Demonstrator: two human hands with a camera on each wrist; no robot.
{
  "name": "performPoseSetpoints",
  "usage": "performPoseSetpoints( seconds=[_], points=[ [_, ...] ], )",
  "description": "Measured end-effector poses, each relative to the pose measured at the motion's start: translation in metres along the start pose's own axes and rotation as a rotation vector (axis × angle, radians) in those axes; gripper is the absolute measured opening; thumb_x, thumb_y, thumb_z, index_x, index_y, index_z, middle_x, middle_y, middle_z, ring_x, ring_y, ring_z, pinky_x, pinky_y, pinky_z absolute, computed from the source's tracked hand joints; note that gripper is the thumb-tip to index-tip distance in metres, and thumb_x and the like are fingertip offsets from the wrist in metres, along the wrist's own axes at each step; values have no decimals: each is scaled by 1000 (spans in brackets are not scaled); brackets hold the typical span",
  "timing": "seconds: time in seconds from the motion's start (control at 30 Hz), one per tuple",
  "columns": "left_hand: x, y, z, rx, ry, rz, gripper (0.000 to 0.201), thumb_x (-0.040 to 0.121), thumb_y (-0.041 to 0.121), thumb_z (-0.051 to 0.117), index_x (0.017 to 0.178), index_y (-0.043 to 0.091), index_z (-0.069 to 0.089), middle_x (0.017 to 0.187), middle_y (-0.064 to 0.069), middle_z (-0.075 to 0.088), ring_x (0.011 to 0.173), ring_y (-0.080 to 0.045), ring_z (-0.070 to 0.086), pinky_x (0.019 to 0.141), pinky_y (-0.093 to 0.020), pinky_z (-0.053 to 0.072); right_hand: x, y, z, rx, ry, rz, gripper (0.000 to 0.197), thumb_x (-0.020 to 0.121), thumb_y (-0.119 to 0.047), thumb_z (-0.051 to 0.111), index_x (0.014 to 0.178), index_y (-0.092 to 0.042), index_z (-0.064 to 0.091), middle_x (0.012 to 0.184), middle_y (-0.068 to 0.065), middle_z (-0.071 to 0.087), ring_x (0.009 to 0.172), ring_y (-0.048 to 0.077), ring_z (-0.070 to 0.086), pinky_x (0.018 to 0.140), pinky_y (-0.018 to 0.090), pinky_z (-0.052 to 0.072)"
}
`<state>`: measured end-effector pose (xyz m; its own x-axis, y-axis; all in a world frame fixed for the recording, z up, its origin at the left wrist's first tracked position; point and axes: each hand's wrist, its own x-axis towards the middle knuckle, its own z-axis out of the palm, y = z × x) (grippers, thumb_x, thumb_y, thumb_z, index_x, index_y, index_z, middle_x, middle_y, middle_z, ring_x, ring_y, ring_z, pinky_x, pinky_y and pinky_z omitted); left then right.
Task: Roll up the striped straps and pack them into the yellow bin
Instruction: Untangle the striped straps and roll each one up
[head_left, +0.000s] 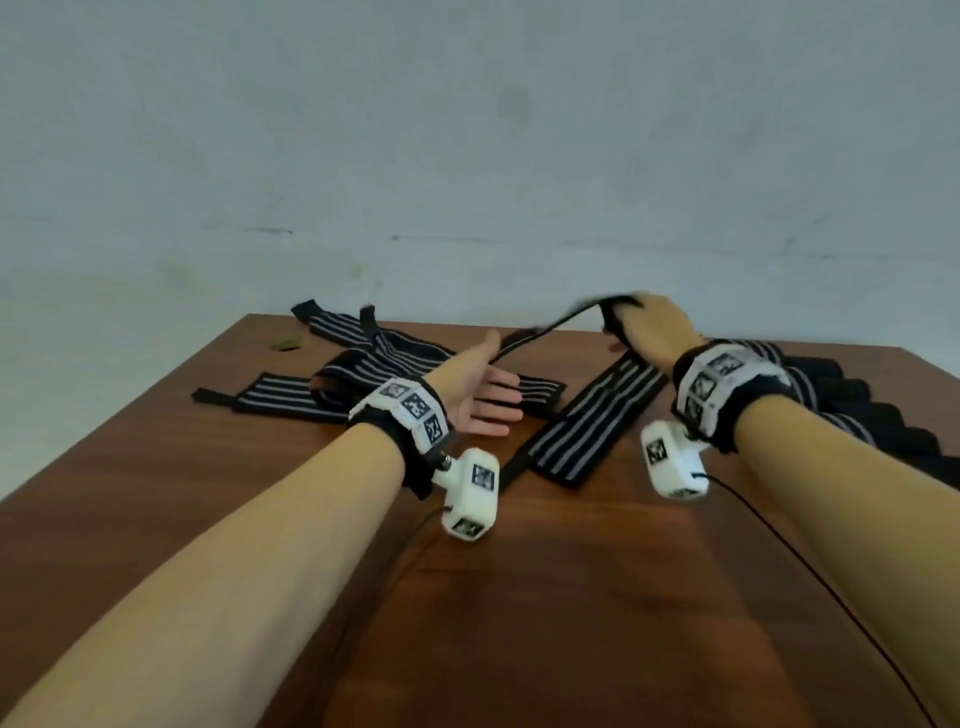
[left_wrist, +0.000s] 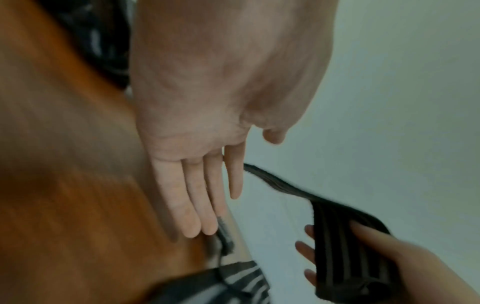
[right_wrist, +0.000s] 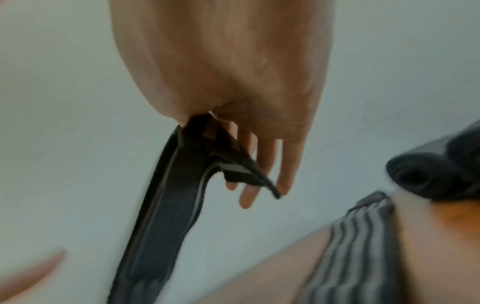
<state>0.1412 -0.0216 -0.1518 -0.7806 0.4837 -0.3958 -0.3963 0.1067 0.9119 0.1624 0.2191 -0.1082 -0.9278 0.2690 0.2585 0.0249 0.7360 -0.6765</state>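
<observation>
Forearms fill the near edge of the head view. Beyond them the right hand pinches one end of a striped strap, lifted off the tabletop; the left hand lies flat-fingered, holding nothing. Other straps sprawl flat around them. They look limp, light and stretchy: best taken at an end, then rolled taut. No yellow bin shows.

Brown wood table vs pale grey wall.
</observation>
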Motion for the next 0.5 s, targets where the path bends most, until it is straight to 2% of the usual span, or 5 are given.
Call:
performPoseSetpoints(
  seconds=[0.1, 0.17, 0.3, 0.37, 0.5],
  points=[
    [5, 12, 1, -403, -138, 50, 103, 88, 87, 33, 134, -3, 52, 141, -24, 58, 115, -39, 66, 93, -51, 56, -19, -42, -16, 575, -52, -47, 17, 102, -9, 49, 107, -9, 66, 101, 18, 71, 66, 24, 66, 58, 32, 59],
    [10, 31, 2, -658, -116, 153, 98, 91, 79, 47, 139, -6, 48, 146, -27, 54, 118, -40, 65, 93, -52, 55, -33, -55, -28, 453, -244, -129, 20, 96, -3, 59, 102, -17, 71, 86, 13, 66, 55, 19, 53, 49, 28, 48],
    [5, 64, -14, -832, 100, 302, 46, 102, 41, 63, 113, -4, 63, 116, -20, 70, 92, -31, 72, 64, -40, 62, -53, -31, -49, 29, -446, -125, 9, 84, -8, 78, 81, -15, 75, 73, 12, 59, 63, 22, 52, 62, 31, 42],
    [5, 69, -31, -693, 213, 381, 18, 105, 16, 59, 110, -1, 61, 122, -13, 67, 77, -17, 75, 56, -25, 59, -66, -14, -51, -27, -561, -75, 23, 86, -36, 81, 80, -15, 76, 77, 10, 66, 68, 24, 59, 69, 34, 47],
    [9, 56, -30, -505, 233, 326, 19, 100, -5, 55, 118, -5, 59, 127, -18, 66, 76, -19, 77, 61, -27, 62, -81, -1, -39, 152, -770, 181, 89, 76, -84, 36, 116, -15, 75, 121, 4, 75, 112, 22, 71, 103, 38, 52]
  ],
)
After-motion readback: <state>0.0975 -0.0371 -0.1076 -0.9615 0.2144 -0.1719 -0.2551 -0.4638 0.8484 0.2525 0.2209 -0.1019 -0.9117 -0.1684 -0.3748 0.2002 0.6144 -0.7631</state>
